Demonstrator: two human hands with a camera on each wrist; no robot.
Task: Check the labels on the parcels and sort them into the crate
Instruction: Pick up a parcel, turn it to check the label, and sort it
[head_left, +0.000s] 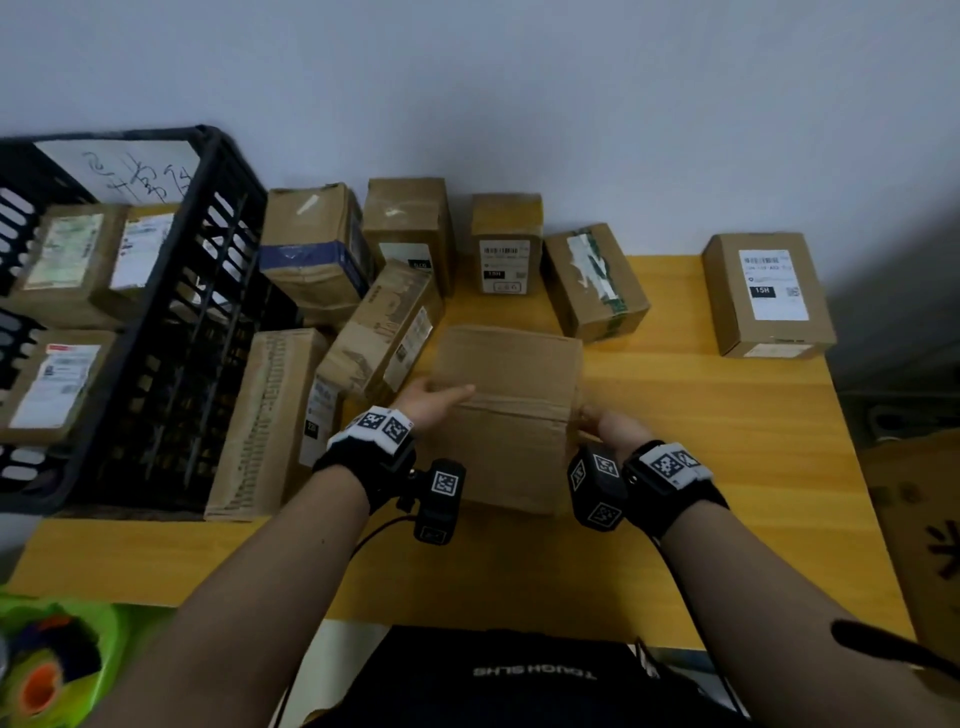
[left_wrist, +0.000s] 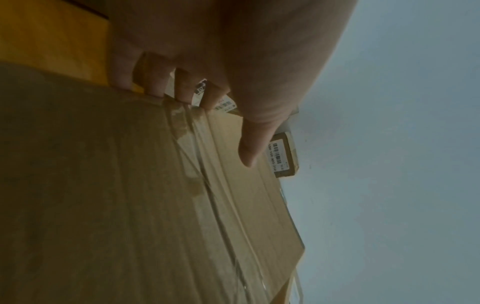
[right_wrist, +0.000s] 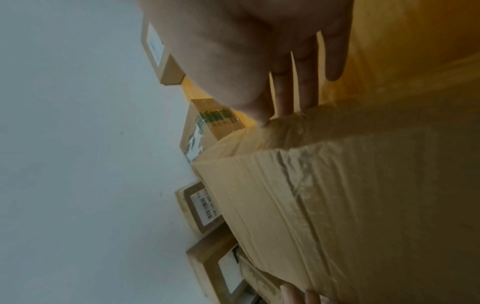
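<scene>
Our left hand clasps the cardboard box, thumb on top; our right hand presses it with straight fingers. If we turn it to find the label, we may drop it.

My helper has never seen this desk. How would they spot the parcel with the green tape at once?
On the yellow table, follow the wall rightward from the black crate. The green-taped parcel lies askew just beyond the plain box being held, left of the lone far-right parcel. Only it shows torn white-and-green tape rather than a printed label.
</scene>
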